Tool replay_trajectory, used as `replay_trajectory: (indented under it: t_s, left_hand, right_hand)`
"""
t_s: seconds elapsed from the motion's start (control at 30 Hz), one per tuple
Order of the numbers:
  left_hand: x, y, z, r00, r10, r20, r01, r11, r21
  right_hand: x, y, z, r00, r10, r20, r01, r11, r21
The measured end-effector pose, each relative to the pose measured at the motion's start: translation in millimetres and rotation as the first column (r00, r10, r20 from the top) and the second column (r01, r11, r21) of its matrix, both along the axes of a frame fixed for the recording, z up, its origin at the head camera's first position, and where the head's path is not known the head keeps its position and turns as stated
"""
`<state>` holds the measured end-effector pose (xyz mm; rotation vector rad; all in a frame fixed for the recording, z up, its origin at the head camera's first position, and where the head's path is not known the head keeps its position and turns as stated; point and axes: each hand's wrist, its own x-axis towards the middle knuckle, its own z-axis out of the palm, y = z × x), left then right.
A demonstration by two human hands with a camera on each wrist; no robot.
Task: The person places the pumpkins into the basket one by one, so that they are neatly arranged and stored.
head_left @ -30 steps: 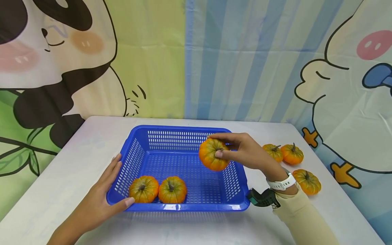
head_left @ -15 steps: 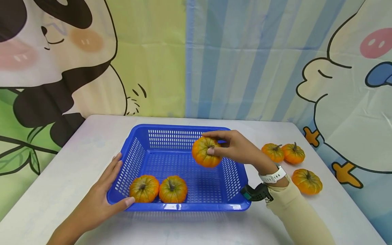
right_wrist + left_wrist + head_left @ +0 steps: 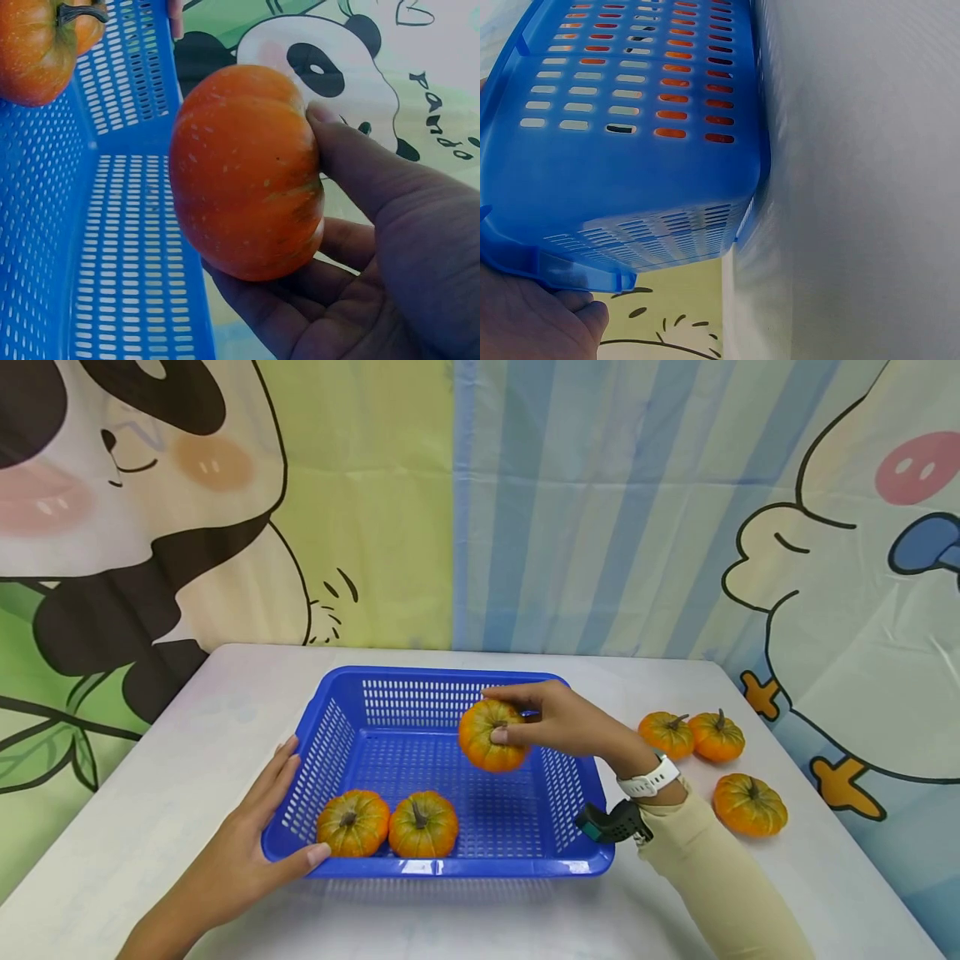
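Note:
My right hand (image 3: pixel 558 718) holds a small orange pumpkin (image 3: pixel 491 739) above the blue plastic basket (image 3: pixel 435 867), the thumb by its stem and the fingers around its far side. In the right wrist view the pumpkin's smooth orange side (image 3: pixel 244 172) faces the camera. Two more pumpkins, one on the left (image 3: pixel 352 827) and one beside it (image 3: pixel 423 827), sit stem up along the front wall inside. With its fingers straight, my left hand (image 3: pixel 236 847) rests against the basket's left rim, thumb over the front left corner.
Three pumpkins lie on the white table (image 3: pixel 645 910) to the right: a touching pair, the left one (image 3: pixel 667 735) and the right one (image 3: pixel 717 737), and a nearer single pumpkin (image 3: pixel 750 806). A printed cartoon curtain (image 3: pixel 562 510) hangs behind the table.
My right hand has carried its pumpkin leftward over the basket, from near the right wall toward the middle. My left hand, the basket and the other pumpkins have stayed put.

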<state>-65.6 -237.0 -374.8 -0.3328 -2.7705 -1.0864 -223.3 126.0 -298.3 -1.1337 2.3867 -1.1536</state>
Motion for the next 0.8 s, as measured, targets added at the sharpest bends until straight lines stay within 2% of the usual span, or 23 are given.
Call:
replay_trajectory:
  t_s: [0.13,0.47,0.8]
  left_hand:
    - [0.1,0.1,-0.1,1.0,0.004,0.003,-0.004,1.0,-0.004]
    - [0.5,0.3,-0.1,1.0,0.0,-0.001,0.0,1.0,0.002]
    - [-0.1,0.0,-1.3,1.0,0.008,0.002,-0.008,1.0,-0.009]
  right_hand:
    - [-3.0,-6,-0.5,1.0,0.004,0.004,-0.004,1.0,0.026]
    - [-15.7,-15,-7.6,0.995,0.081,0.054,-0.085,0.994,0.07]
    - [-25.7,-17,-8.9,0.987,0.131,0.096,-0.147,0.973,0.178]
